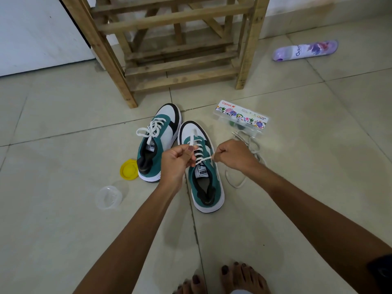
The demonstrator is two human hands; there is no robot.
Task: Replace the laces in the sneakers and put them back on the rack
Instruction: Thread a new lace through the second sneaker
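Pale floor tiles carry everything; bare toes are cut off at the bottom edge. Left hand and right hand each pinch an end of the white lace over the right sneaker; the knot seems unfinished. Left sneaker sits tied just beside it, loose old laces near a paint box, wooden rack beyond

Both bare forearms reach forward and down from the lower edge of the view. The left hand has its fingers curled and its thumb up, pinching one end of a white lace. The right hand is fisted, knuckles up, pinching the other end, near the left hand. Bare toes show below
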